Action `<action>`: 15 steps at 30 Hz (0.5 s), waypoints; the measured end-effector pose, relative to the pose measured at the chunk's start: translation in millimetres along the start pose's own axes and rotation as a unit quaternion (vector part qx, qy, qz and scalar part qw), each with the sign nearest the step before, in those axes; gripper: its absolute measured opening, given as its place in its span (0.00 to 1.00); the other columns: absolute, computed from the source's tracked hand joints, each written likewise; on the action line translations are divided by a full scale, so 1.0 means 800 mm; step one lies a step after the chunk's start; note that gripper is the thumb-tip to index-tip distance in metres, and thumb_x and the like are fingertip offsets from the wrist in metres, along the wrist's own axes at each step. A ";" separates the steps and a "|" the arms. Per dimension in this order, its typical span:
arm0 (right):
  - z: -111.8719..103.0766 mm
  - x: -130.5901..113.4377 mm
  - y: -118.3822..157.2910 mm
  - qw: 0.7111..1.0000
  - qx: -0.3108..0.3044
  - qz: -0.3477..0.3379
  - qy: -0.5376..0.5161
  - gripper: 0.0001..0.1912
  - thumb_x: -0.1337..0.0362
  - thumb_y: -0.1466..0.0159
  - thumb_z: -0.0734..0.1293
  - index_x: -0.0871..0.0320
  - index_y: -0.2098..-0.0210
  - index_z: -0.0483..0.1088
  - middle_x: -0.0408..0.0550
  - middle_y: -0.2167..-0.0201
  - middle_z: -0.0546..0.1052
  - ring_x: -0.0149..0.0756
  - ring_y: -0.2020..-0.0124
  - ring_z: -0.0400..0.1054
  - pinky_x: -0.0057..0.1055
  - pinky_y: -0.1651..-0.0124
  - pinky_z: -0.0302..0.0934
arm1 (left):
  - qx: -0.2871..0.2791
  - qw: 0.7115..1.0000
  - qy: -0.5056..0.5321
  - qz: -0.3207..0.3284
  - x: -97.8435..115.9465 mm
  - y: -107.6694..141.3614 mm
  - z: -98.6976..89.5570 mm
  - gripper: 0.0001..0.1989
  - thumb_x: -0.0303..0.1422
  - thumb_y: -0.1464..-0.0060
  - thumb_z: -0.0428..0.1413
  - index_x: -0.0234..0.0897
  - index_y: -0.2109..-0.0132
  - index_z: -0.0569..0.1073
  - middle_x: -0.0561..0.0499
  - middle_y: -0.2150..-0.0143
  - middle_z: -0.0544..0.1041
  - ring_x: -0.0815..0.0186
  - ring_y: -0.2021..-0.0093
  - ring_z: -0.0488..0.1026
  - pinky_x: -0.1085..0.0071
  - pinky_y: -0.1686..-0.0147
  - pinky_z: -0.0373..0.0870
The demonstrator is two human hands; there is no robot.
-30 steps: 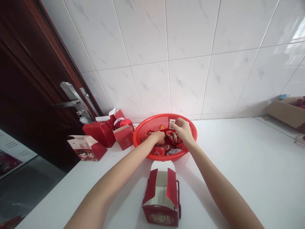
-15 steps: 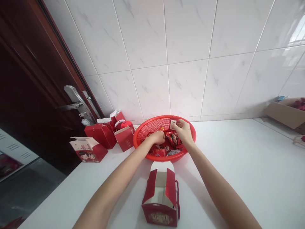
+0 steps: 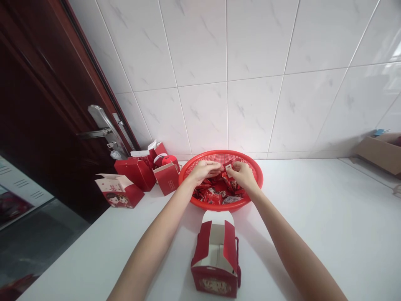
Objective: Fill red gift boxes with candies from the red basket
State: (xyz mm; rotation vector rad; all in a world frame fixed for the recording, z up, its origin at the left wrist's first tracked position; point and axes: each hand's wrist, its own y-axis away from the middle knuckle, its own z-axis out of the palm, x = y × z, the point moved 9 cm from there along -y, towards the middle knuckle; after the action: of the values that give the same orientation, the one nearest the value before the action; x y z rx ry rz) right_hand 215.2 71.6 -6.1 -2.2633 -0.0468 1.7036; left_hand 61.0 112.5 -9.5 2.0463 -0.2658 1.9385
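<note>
A red plastic basket (image 3: pixel 257 177) holds several red wrapped packets (image 3: pixel 213 198). Over its middle, my right hand (image 3: pixel 243 174) pinches a small white and red packet (image 3: pixel 228 169). Beside it on the left is my left hand (image 3: pixel 205 171), its fingers drawn together and pointing at that packet; what they hold, if anything, is too small to tell. In front of the basket stands a dark red box (image 3: pixel 215 281) with its top flaps open, a cord at its side and a pale inside with nothing visible in it.
Several red gift boxes (image 3: pixel 134 173) stand at the left, near a dark door with a metal handle (image 3: pixel 99 133). A cardboard box (image 3: pixel 377 152) sits at the far right. The white table (image 3: pixel 313 209) meets a tiled wall behind.
My left hand has risen from the packets in the basket and come closer to my right hand. My right hand still holds the small packet, now slightly lower. The view has shifted a little.
</note>
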 end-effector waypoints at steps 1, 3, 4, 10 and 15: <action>0.003 0.000 0.001 1.000 -0.008 0.001 0.012 0.13 0.58 0.47 0.68 0.53 0.82 0.60 0.40 0.84 0.68 0.34 0.79 0.62 0.30 0.75 0.53 | 0.005 1.000 0.012 0.010 0.001 -0.001 -0.002 0.10 0.36 0.56 0.70 0.35 0.68 0.81 0.46 0.65 0.84 0.63 0.60 0.80 0.64 0.49 0.74; 0.007 -0.002 0.003 0.999 -0.023 0.000 0.033 0.16 0.59 0.48 0.69 0.53 0.84 0.59 0.39 0.86 0.66 0.32 0.81 0.60 0.30 0.76 0.51 | 0.012 0.999 0.023 0.021 0.003 -0.002 -0.005 0.10 0.36 0.55 0.69 0.35 0.69 0.81 0.47 0.66 0.83 0.63 0.60 0.79 0.63 0.49 0.74; 0.010 -0.003 0.004 0.999 -0.029 -0.001 0.040 0.16 0.59 0.49 0.69 0.53 0.85 0.58 0.39 0.87 0.66 0.32 0.82 0.59 0.30 0.77 0.50 | 0.012 0.999 0.026 0.023 0.003 -0.002 -0.005 0.10 0.36 0.55 0.69 0.34 0.69 0.81 0.48 0.66 0.83 0.64 0.61 0.79 0.63 0.50 0.74; 0.014 -0.007 0.005 0.997 -0.042 -0.009 0.061 0.13 0.59 0.47 0.69 0.53 0.83 0.63 0.40 0.85 0.70 0.33 0.81 0.62 0.31 0.77 0.52 | -0.017 0.999 0.036 0.013 0.001 -0.001 0.003 0.08 0.34 0.53 0.68 0.34 0.69 0.81 0.49 0.67 0.82 0.65 0.61 0.78 0.65 0.51 0.74; 0.013 -0.009 0.004 0.998 -0.043 -0.014 0.047 0.03 0.65 0.45 0.68 0.54 0.69 0.73 0.46 0.72 0.81 0.41 0.69 0.75 0.33 0.69 0.64 | -0.017 0.999 0.030 0.005 -0.001 0.000 0.004 0.08 0.33 0.55 0.69 0.34 0.68 0.82 0.48 0.65 0.82 0.64 0.59 0.78 0.65 0.49 0.73</action>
State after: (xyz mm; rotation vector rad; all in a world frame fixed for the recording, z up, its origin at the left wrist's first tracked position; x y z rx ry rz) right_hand 202.8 69.1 -2.6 -2.3909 -0.1335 1.6091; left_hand 63.9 111.3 -10.1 1.9661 -0.2932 1.9842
